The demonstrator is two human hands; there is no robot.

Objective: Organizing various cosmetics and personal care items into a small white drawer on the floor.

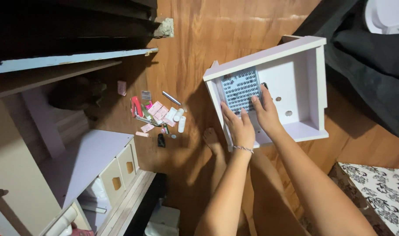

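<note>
small cosmetics (158, 116) scattered on wood floor (199, 52), well left of fingers. left hand (238, 126) flat, fingers together, pressing patterned sheet (239, 89) into white drawer (295, 87). right hand (266, 111) just beside, fingers slightly apart on sheet edge. imo smooth from middle outward, keep drawer steady. both arms stretched forward, wrists straight.

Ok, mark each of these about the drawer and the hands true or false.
1. Both hands touch the patterned sheet inside the white drawer. True.
2. The drawer is full of clothes. False: apart from the sheet, it shows bare white walls.
3. A bracelet sits on the left wrist. True.
4. Small items lie scattered on the wooden floor. True.
5. The floor is tiled grey. False: it is brown wood.
</note>
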